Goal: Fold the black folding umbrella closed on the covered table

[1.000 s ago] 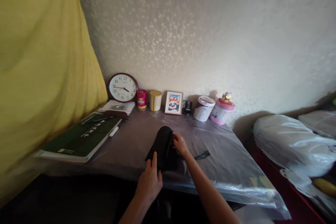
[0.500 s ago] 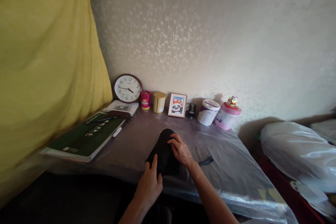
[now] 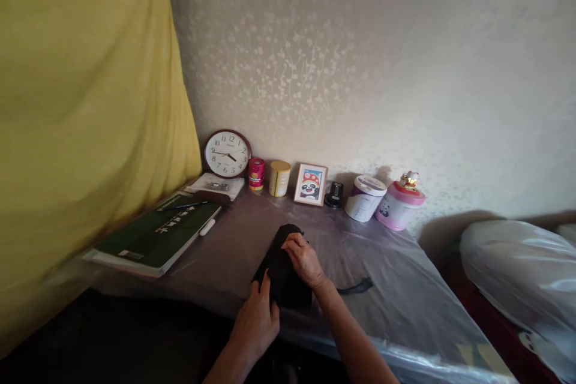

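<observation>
A black cloth-like item [image 3: 288,285] lies near the front edge of the plastic-covered table [image 3: 382,252]. My left hand [image 3: 257,317] rests at its lower left, index finger and thumb apart on the dark surface. Over its upper right part is my right hand [image 3: 305,259], its thumb and fingertips pinched together on the black material. A dark strap [image 3: 357,288] sticks out to the right, beyond my right wrist. The underside of the black item cannot be seen.
Along the wall stand a clock [image 3: 228,154], a pink can [image 3: 256,174], a yellow-lidded can [image 3: 279,179], a panda picture frame [image 3: 311,185], a black object [image 3: 334,195] and two tubs [image 3: 365,198]. A green book [image 3: 157,234] lies left; bagged items [image 3: 517,264] sit right.
The view has shifted slightly, so the scene sits further right. My right hand's fingers have closed into a pinch on the black item. More of the dark strap shows.
</observation>
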{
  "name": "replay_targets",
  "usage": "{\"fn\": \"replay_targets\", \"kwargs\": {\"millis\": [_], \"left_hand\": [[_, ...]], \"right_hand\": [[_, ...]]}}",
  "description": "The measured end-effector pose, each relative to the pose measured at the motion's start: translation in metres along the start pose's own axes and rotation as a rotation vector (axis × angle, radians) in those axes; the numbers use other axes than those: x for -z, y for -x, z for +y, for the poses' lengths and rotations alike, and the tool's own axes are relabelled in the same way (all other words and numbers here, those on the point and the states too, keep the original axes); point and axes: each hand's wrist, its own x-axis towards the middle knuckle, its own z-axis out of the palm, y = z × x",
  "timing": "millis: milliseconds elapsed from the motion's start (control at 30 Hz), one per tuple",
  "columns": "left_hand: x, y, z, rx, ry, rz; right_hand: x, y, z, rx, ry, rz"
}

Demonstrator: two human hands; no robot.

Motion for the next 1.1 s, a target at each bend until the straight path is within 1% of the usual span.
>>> {"fn": "replay_targets", "kwargs": {"millis": [167,233,367,500,600,700,733,767,833,900,967,1100], "left_hand": [[-0.002,0.003,0.002,-0.033,-0.021,-0.002],[-0.002,0.005,0.003,-0.046,-0.010,0.017],[0.000,0.008,0.003,-0.086,0.013,0.068],[0.000,0.009,0.005,-0.085,-0.086,0.023],[0.000,0.008,0.005,-0.064,-0.095,0.003],[-0.001,0.005,0.002,-0.050,-0.042,0.002],[-0.002,0.004,0.001,-0.048,-0.027,0.000],[-0.003,0.003,0.000,-0.042,-0.020,-0.001],[-0.004,0.002,-0.001,-0.034,-0.018,-0.002],[-0.004,0.002,-0.001,-0.028,-0.023,-0.011],[-0.003,0.002,0.001,-0.021,-0.030,-0.024],[0.000,0.001,0.003,0.005,-0.050,-0.039]], "right_hand": [[-0.015,0.001,-0.006,-0.029,0.026,0.077],[-0.018,0.001,-0.008,-0.046,0.014,0.095],[-0.021,-0.002,-0.009,-0.056,0.018,0.085],[-0.017,-0.004,-0.010,-0.055,0.003,0.066],[-0.011,0.005,-0.017,-0.087,-0.044,0.118],[-0.009,0.026,-0.029,-0.167,-0.094,0.224],[-0.011,0.033,-0.033,-0.194,-0.099,0.234],[-0.013,0.039,-0.036,-0.203,-0.089,0.228],[-0.019,0.045,-0.037,-0.182,-0.053,0.173],[-0.025,0.042,-0.031,-0.145,-0.015,0.103],[-0.030,0.030,-0.020,-0.127,0.008,0.042],[-0.035,-0.002,0.013,-0.146,0.016,-0.044]]}}
